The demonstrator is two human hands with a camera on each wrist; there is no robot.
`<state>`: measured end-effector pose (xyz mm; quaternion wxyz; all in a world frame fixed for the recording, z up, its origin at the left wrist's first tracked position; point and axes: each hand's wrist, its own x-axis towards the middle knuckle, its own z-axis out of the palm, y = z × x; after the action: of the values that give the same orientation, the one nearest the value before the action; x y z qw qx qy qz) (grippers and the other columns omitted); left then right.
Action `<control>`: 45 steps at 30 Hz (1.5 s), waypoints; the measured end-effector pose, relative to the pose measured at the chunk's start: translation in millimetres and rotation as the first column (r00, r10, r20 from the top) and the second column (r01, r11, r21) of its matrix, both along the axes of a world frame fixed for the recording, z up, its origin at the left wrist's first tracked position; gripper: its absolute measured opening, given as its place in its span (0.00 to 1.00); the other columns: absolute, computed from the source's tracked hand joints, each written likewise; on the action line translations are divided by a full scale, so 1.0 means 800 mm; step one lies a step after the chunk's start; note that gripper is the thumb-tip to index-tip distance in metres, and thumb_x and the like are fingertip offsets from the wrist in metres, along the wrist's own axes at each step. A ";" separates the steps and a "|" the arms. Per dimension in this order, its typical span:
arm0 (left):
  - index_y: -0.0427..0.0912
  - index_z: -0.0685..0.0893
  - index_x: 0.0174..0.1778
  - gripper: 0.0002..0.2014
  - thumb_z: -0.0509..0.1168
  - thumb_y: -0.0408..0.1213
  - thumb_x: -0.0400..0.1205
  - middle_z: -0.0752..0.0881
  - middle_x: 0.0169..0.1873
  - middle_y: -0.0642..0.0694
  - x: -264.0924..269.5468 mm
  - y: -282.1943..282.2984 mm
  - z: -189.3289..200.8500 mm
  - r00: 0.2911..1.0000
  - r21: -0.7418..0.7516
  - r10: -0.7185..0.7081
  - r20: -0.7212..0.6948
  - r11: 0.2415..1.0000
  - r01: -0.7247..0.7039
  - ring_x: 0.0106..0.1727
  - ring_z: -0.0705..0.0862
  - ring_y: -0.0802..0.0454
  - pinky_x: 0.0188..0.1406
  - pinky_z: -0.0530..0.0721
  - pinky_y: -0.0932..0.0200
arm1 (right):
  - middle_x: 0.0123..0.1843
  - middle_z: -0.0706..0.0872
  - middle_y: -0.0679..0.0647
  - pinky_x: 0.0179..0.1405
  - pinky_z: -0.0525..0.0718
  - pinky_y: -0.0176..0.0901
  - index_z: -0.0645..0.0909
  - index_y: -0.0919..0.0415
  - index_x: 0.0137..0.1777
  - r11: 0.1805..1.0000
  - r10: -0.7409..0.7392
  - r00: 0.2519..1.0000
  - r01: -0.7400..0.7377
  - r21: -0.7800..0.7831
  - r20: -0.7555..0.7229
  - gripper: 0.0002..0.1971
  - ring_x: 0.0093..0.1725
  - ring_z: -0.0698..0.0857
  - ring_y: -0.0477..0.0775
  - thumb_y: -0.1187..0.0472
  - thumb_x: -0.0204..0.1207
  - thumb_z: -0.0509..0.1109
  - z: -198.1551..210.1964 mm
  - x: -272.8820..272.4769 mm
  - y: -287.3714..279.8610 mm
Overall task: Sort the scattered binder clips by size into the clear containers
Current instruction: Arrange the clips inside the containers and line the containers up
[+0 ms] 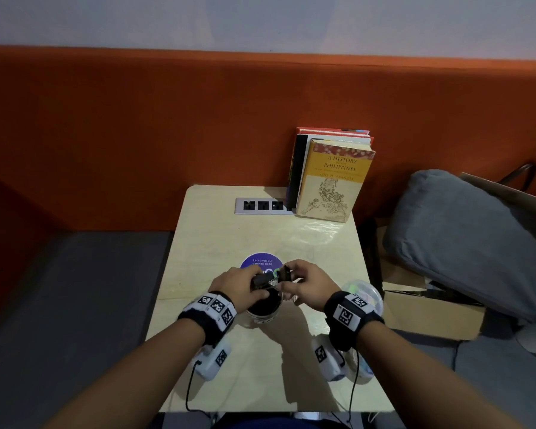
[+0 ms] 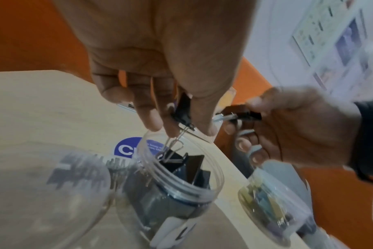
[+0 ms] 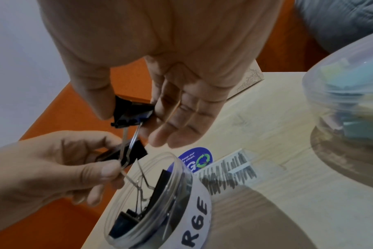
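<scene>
Dim indoor light, soft shadows beneath the forearms, wide-angle bending at edges, wrist views motion-blurred.

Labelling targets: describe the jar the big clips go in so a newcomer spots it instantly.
On the pale table, look just below the two hands, near the purple round sticker. The open clear jar there holds black clips and wears a white label ending "RGE"; the jar by the right wrist holds pastel clips instead.

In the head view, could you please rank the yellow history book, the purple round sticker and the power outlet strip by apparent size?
1. yellow history book
2. power outlet strip
3. purple round sticker, though the hands cover part of it, so this place is unsure.
</scene>
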<state>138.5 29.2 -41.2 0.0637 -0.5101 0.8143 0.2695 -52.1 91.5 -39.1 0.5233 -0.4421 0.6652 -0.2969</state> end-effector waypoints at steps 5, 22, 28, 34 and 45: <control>0.52 0.80 0.60 0.12 0.67 0.49 0.83 0.87 0.49 0.46 0.024 -0.016 -0.001 0.987 0.006 0.145 -0.071 0.989 -0.145 0.46 0.83 0.45 0.44 0.82 0.53 | 0.50 0.87 0.59 0.36 0.89 0.60 0.80 0.52 0.55 0.982 -0.181 0.983 0.182 -0.047 0.014 0.15 0.31 0.87 0.60 0.69 0.71 0.75 -0.003 -0.019 -0.007; 0.42 0.72 0.72 0.19 0.64 0.37 0.85 0.86 0.55 0.35 0.057 -0.028 -0.033 0.859 0.035 0.512 -0.012 0.858 -0.512 0.44 0.85 0.39 0.39 0.84 0.51 | 0.61 0.83 0.63 0.47 0.79 0.46 0.70 0.62 0.66 0.961 0.044 0.850 0.107 0.254 -0.525 0.20 0.60 0.83 0.64 0.56 0.78 0.70 -0.047 0.000 -0.015; 0.49 0.75 0.76 0.22 0.62 0.49 0.86 0.77 0.70 0.46 0.058 -0.019 -0.045 0.953 -0.072 0.269 0.142 0.963 -0.261 0.69 0.77 0.44 0.65 0.79 0.48 | 0.63 0.76 0.61 0.58 0.80 0.53 0.70 0.59 0.67 0.948 0.241 0.700 -0.020 0.318 -0.673 0.20 0.62 0.81 0.66 0.48 0.81 0.62 -0.040 0.009 -0.003; 0.56 0.81 0.67 0.19 0.63 0.58 0.82 0.81 0.60 0.51 0.017 -0.006 -0.024 0.988 -0.202 -0.136 0.077 0.968 0.149 0.64 0.79 0.47 0.62 0.76 0.50 | 0.76 0.69 0.54 0.72 0.73 0.51 0.65 0.54 0.79 0.959 0.263 0.850 -0.283 0.024 -0.458 0.40 0.74 0.71 0.61 0.50 0.64 0.73 -0.040 0.028 0.003; 0.44 0.85 0.47 0.07 0.67 0.44 0.84 0.87 0.44 0.47 0.012 -0.013 0.001 0.991 -0.104 -0.078 -0.107 0.992 0.067 0.48 0.83 0.47 0.48 0.80 0.53 | 0.80 0.70 0.51 0.72 0.72 0.51 0.57 0.51 0.84 0.934 0.331 0.776 -0.350 0.071 -0.536 0.56 0.72 0.70 0.60 0.44 0.59 0.85 -0.053 0.037 0.005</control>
<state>148.2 18.6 -40.2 0.0023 -0.4668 0.8472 0.2536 -22.7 95.4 -81.2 0.3525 -0.6287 0.6894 -0.0716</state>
